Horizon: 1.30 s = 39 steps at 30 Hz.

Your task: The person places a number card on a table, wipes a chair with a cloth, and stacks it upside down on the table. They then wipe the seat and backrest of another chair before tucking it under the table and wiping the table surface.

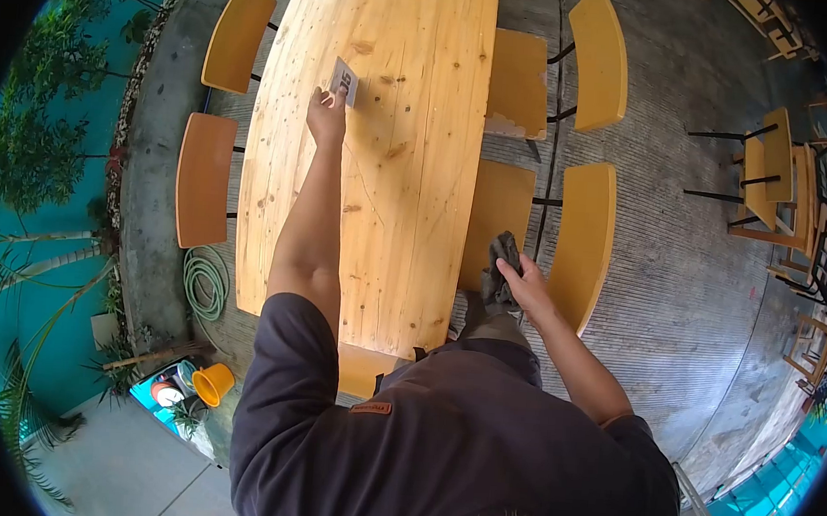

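Note:
Stretched far out over the wooden table (pixel 387 218), my left hand (pixel 327 116) is closed on a number sign (pixel 345 83), a small greyish plate with dark digits partly covered by my fingers. The sign is tilted and overlaps the tabletop in this view, with a shadow beside it. My right hand (pixel 524 283) is at the table's right side, low near my leg, gripping a crumpled dark cloth (pixel 502 264). Behind the cloth shows the seat of a yellow chair (pixel 500 207).
Yellow chairs (pixel 599 60) line the table's right side, and an orange-brown chair (pixel 204 181) stands at its left. A coiled green hose (pixel 205 284) lies on the floor. Near it are a yellow bucket (pixel 214 384) and plants. Stacked chairs (pixel 769 177) stand far right.

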Tool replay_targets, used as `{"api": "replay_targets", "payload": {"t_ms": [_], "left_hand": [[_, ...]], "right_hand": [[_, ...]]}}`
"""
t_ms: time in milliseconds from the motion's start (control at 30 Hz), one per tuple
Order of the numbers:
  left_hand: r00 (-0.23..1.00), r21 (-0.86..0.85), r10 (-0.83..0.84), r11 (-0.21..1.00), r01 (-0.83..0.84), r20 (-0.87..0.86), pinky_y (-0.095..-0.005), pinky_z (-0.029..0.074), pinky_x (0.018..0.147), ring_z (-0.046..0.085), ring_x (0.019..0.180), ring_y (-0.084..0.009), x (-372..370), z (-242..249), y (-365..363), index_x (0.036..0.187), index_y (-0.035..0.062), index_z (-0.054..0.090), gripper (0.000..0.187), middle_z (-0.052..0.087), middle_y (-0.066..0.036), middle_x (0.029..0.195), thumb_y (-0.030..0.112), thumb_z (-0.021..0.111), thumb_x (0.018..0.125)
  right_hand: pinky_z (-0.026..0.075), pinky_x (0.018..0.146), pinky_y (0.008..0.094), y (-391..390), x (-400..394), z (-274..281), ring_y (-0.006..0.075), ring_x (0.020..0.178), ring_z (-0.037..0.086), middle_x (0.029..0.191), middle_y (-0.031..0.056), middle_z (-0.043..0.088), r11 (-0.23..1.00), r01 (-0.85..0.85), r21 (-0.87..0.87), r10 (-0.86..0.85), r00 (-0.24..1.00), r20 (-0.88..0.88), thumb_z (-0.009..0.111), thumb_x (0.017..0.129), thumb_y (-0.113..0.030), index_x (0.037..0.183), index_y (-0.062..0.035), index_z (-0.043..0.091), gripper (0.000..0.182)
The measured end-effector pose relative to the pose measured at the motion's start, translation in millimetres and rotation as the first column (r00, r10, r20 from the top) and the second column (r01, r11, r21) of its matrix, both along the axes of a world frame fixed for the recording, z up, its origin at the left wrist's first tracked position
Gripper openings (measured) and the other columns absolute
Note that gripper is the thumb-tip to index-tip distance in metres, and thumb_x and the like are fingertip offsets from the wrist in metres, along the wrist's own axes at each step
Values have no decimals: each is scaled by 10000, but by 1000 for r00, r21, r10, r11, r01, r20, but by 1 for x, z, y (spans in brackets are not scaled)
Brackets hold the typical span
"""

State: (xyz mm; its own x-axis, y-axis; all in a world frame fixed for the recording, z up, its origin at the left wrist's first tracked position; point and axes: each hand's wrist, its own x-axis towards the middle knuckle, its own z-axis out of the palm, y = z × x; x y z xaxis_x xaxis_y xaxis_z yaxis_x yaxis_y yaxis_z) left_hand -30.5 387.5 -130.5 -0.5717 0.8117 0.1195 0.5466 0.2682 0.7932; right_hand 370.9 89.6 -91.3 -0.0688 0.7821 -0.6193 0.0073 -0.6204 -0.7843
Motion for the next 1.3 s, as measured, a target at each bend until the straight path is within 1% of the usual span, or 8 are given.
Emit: {"api": "replay_targets", "payload": {"t_ms": [67, 133, 200, 567, 767, 1000, 1100, 1300], "left_hand": [[993, -34, -63, 998, 60, -98, -349, 525, 951, 649, 1126, -280, 3, -1, -18, 1411, -136, 453, 746, 603, -257, 1304, 312, 769, 905], [967, 74, -228, 973, 221, 113, -346, 546, 921, 675, 1050, -235, 15, -15, -73, 1363, -99, 521, 563, 660, -198, 1219, 251, 711, 964], [850, 17, -349, 928, 373, 394, -308, 565, 774, 707, 955, -193, 38, 6, -139, 1271, -34, 614, 362, 708, -130, 1089, 247, 580, 1046], [636, -2, -491, 791, 612, 596, -262, 518, 635, 645, 671, -128, 88, 41, -468, 1167, -42, 646, 320, 663, -70, 795, 250, 562, 1066], [550, 79, -416, 842, 533, 724, -253, 514, 651, 621, 693, -111, 163, 22, -541, 1063, -8, 658, 248, 649, -61, 784, 220, 560, 1064], [95, 161, -573, 380, 911, 814, -304, 541, 804, 678, 976, -182, 292, 50, -578, 1231, -33, 606, 356, 698, -114, 1074, 277, 581, 1057], [209, 193, -770, 395, 898, 603, -318, 513, 906, 616, 1160, -197, 353, 51, -598, 1291, -46, 574, 430, 674, -128, 1193, 305, 606, 1044], [-21, 101, -611, 97, 990, 792, -291, 487, 825, 605, 960, -147, 444, 37, -588, 1163, 40, 589, 246, 665, -66, 1039, 248, 620, 1036]], "right_hand": [[523, 849, 346, -4, 0, -8, 235, 974, 686, 1067, 151, 719, 991, -110, 71, 98, 983, 153, 666, 968, -383, 1207, 12, 627, 463], [519, 873, 408, -16, 24, 14, 359, 1003, 685, 1069, 226, 701, 975, -201, 94, 164, 939, 302, 650, 932, -514, 1209, -8, 620, 578], [523, 868, 421, -32, 32, 27, 360, 1008, 685, 1077, 225, 703, 957, -268, 110, 211, 905, 370, 641, 944, -497, 1213, 1, 612, 567], [523, 908, 456, -203, 99, 124, 384, 1080, 657, 1168, 254, 669, 791, -609, 63, 501, 703, 504, 641, 945, -514, 1364, 0, 520, 674], [503, 972, 437, -309, 146, 141, 364, 1156, 632, 1234, 242, 650, 929, -357, -93, 327, 680, 656, 537, 1017, -458, 1432, -7, 497, 614], [465, 1059, 436, -352, 158, 130, 408, 1253, 576, 1376, 252, 582, 964, -169, 207, -34, 690, 723, 496, 1041, -483, 1419, 15, 505, 625], [473, 1044, 426, -354, 161, 137, 407, 1241, 582, 1389, 250, 570, 939, -123, 320, -116, 765, 634, 513, 1035, -505, 1400, 26, 520, 645], [483, 1023, 417, -377, 235, 136, 415, 1235, 574, 1281, 252, 608, 852, 68, 519, -384, 755, 531, 560, 1023, -482, 1306, 45, 582, 598]]}}
